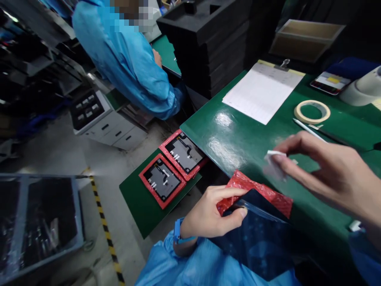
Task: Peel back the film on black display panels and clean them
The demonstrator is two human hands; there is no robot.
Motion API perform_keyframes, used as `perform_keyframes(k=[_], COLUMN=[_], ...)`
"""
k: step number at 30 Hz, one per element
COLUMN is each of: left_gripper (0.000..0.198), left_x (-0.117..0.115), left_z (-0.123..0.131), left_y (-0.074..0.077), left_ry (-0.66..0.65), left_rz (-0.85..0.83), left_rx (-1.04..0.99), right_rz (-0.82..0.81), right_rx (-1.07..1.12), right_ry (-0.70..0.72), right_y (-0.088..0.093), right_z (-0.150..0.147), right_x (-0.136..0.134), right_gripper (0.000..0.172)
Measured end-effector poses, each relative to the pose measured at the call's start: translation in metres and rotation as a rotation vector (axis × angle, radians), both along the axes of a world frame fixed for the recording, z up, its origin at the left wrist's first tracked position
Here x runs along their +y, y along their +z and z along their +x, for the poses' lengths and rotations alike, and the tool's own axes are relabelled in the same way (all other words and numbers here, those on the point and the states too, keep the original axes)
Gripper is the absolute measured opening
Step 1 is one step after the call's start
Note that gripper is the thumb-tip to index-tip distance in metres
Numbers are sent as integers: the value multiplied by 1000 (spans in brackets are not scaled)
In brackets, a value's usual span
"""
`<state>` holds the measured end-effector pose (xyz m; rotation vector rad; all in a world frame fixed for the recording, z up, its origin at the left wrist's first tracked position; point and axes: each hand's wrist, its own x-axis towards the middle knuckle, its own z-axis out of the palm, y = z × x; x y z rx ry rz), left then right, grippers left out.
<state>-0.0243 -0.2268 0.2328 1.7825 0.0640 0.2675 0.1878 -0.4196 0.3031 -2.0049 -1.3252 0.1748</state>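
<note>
The left hand (212,214) pinches a dark panel (262,240) and red wrap (278,200) between its fingers (233,219). Farther right, above the desk (253,145), the right hand (330,169) pinches a blurred white scrap (274,161).

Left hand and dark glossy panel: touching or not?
Touching. The head view shows the left hand pinching the dark glossy panel near its upper corner, thumb lying on its face.
</note>
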Motion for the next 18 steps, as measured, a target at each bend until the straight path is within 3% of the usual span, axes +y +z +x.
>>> perform_keyframes(k=[3, 6, 11, 14, 18], left_gripper=[28, 19, 17, 29, 32], left_x=[0, 0, -3, -3, -2], left_z=[2, 4, 4, 2, 2], left_y=[0, 2, 5, 5, 5], left_ry=[-18, -37, -41, -47, -29], left_rz=[-33, -14, 8, -30, -24], left_rx=[14, 0, -53, -39, -22], right_rz=[-22, 2, -25, -64, -1], right_rx=[105, 154, 324, 419, 372], right_ry=[140, 228, 166, 131, 95], right_y=[7, 3, -9, -10, -9], right_z=[-28, -41, -41, -33, -29], right_x=[-2, 3, 1, -11, -19], right_gripper=[10, 17, 31, 27, 19])
